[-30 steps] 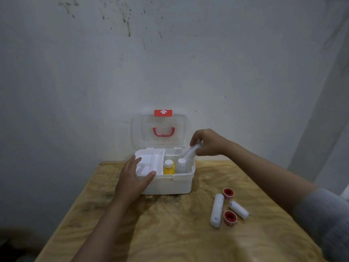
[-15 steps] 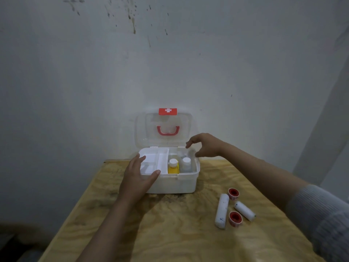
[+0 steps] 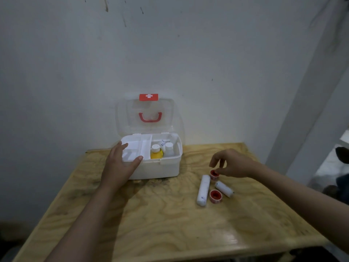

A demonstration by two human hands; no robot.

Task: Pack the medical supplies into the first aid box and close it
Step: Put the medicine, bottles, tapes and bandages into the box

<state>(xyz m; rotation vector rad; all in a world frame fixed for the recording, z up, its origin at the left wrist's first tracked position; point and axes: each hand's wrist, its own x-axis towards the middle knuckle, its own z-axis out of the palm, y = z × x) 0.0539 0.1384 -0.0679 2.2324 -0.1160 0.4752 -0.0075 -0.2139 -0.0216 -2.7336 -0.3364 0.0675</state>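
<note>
The white first aid box (image 3: 160, 168) stands open at the back of the wooden table, its clear lid (image 3: 132, 118) with a red handle upright against the wall. Inside its right part I see a yellow bottle (image 3: 156, 153), a white bottle (image 3: 168, 149) and a white roll (image 3: 162, 143) behind them. My left hand (image 3: 119, 166) rests on the box's front left corner, thumb on the rim. My right hand (image 3: 231, 163) hovers with fingers apart just over a red tape roll (image 3: 214, 174), thumb touching it. Beside it lie a long white bandage roll (image 3: 203, 190), a short bandage roll (image 3: 223, 189) and a second red tape roll (image 3: 215, 196).
The box's left part holds a white divided tray (image 3: 136, 146). The table (image 3: 170, 224) stands against a pale wall, with its right edge next to a white post (image 3: 302, 118). Dark objects lie on the floor at far right.
My right hand let go of the white roll inside the box, left the box and came down to the right onto the far red tape roll. My left hand stayed on the box.
</note>
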